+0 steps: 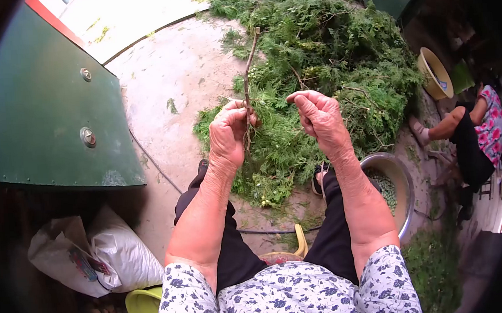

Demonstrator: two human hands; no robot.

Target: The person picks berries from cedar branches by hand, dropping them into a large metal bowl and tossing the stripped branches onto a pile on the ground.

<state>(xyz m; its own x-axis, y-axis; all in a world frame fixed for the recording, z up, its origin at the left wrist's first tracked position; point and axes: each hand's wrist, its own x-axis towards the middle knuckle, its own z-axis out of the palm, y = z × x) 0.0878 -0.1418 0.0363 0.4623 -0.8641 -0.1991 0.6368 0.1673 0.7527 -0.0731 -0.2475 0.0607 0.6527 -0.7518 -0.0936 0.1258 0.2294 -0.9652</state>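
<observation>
Upright between the fingers of my left hand (230,130) is a thin brown branch (247,69), with a few green sprigs around the grip. To its right my right hand (320,117) is raised apart from the branch, thumb and index finger pinched together and the other fingers curled; whether anything tiny is between them cannot be made out. Beneath and beyond both hands spreads a big pile of green conifer branches (337,51) on the concrete floor (169,75).
A metal basin (405,195) holding small green pieces stands by my right knee. Another person (465,133) sits at the right, near a yellow basin (435,74). Green metal doors (55,106) flank the opening. White sacks (117,247) and a lime-green tub (142,309) are at the lower left.
</observation>
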